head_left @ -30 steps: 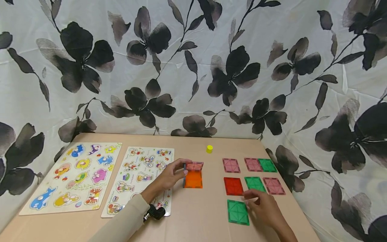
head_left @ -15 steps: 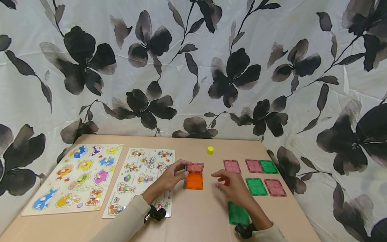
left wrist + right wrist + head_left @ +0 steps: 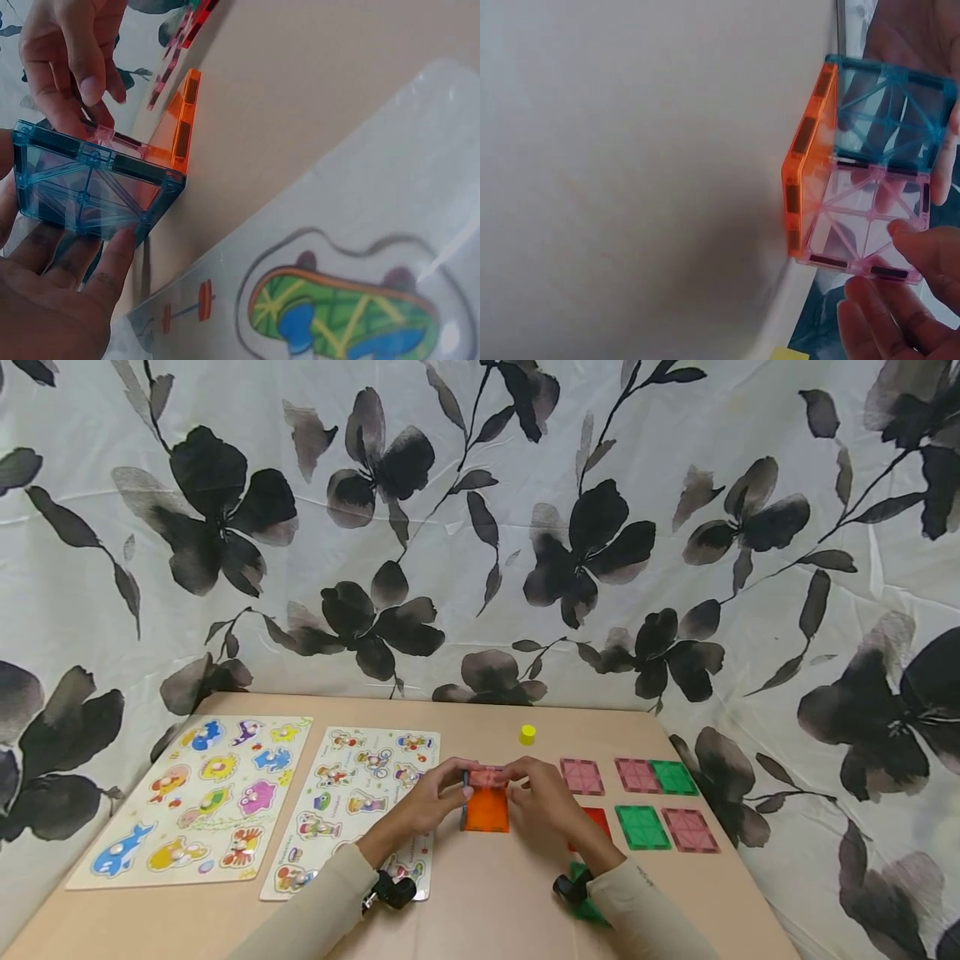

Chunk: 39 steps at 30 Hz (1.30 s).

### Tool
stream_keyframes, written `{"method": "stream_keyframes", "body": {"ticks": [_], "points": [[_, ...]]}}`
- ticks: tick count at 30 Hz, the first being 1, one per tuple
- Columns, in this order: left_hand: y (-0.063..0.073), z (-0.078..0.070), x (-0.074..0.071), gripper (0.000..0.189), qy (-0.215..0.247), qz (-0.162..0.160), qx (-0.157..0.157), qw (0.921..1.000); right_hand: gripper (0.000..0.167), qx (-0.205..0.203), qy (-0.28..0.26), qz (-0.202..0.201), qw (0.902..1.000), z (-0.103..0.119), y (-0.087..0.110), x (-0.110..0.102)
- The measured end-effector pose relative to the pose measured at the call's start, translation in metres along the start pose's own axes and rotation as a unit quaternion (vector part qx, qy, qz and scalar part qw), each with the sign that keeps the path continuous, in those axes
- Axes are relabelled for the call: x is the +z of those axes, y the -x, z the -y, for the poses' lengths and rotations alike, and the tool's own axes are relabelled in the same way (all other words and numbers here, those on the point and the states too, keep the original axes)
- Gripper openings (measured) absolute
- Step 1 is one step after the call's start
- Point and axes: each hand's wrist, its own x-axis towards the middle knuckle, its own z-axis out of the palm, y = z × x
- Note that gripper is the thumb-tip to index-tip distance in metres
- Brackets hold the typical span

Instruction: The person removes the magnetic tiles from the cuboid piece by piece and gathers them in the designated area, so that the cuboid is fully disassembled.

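Note:
Three clear magnetic tiles stand joined as a corner. The orange tile (image 3: pixel 486 810) lies flat on the table as its base. A pink tile (image 3: pixel 847 214) rises at its far edge, and a blue tile (image 3: pixel 86 187) at its left edge. My left hand (image 3: pixel 430 802) holds the blue tile, its fingers spread on the outer face. My right hand (image 3: pixel 547 797) is at the pink tile's right side, thumb over the near face and fingers behind the edge. In the head view the fingers of both hands partly cover the pink tile.
To the right lie a partly hidden red tile (image 3: pixel 598 821), several pink and green tiles (image 3: pixel 642 827), and a green tile (image 3: pixel 588 910) under the right forearm. A small yellow cylinder (image 3: pixel 527 735) stands behind. Two picture boards, one far left (image 3: pixel 187 802) and one nearer (image 3: pixel 352 810), lie left.
My right hand has moved left from beside the red and green tiles to the pink tile's edge. The red tile stays on the table. My left hand keeps its hold.

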Motion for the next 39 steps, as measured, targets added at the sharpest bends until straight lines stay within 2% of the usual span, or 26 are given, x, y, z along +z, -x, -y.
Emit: {"method": "stream_keyframes", "body": {"ticks": [4,16,24,29,39], "points": [[-0.001,-0.002,0.001,0.046,0.002,0.001,-0.002,1.0,0.025,0.013,-0.028,0.001,0.9995,-0.003,-0.005,-0.001],[0.0,-0.001,0.003,0.047,0.011,-0.001,-0.004,0.9999,0.025,0.061,-0.052,-0.017,0.9967,-0.01,-0.015,-0.005],[0.0,-0.002,0.003,0.046,-0.005,-0.005,0.002,1.0,0.028,0.049,-0.085,-0.035,0.9946,-0.006,-0.014,-0.007],[0.001,-0.002,0.004,0.045,0.002,-0.004,-0.001,1.0,0.028,0.044,-0.102,-0.041,0.9929,-0.005,-0.014,-0.009],[0.003,-0.001,0.0,0.047,0.005,-0.005,0.006,1.0,0.026,0.05,-0.12,0.002,0.9915,-0.007,-0.014,-0.006]]}}
